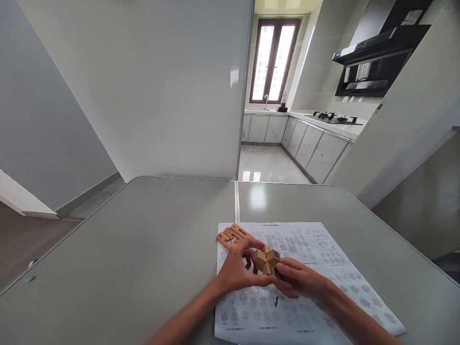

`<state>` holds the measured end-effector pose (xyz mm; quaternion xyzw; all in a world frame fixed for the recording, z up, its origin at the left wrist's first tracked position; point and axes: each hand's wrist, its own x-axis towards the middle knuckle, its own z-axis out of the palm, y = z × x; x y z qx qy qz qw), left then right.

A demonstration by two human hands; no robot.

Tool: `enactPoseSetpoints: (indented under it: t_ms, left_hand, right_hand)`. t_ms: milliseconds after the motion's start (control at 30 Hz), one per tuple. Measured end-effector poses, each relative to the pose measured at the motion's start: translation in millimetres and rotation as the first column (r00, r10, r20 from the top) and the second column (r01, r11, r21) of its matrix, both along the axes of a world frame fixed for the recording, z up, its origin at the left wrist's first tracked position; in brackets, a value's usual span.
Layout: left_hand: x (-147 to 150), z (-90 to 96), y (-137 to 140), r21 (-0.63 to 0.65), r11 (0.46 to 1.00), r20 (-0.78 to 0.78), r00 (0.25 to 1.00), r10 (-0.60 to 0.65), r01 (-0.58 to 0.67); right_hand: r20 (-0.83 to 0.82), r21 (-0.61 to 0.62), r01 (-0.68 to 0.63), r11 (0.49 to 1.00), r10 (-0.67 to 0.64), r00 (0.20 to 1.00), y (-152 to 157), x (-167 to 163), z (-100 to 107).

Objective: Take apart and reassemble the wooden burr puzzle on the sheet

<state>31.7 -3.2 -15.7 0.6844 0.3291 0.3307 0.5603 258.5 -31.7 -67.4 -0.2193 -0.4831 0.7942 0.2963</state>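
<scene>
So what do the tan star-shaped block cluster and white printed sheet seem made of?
Tan star-shaped block cluster: probably smooth wood, from warm colour and crisp faces; coating unclear. White printed sheet: likely matte paper, thin, with dark diagrams and no glare.

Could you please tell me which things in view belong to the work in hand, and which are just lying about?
Belonging, apparently:
wooden assembly, held by left hand and right hand
notched wooden pieces
printed sheet

Apart from it:
small bluish object, left side of table
gas hob, background
range hood, background
</scene>
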Motion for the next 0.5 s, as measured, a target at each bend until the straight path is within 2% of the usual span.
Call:
enactPoseSetpoints:
  t_ms: [300,500]
  left_hand:
    - [0.1,-0.4,-1.8,0.012,1.000,0.004,1.000,0.009,-0.009]
    - [-0.9,-1.7,-0.7,0.040,0.999,-0.005,1.000,0.019,-0.018]
  right_hand:
    - [0.164,0.207,0.017,0.978,-0.052,0.985,-3.7,-2.2,20.1]
    - [0.172,0.218,0.027,0.976,-0.066,0.983,-5.3,-5.5,22.7]
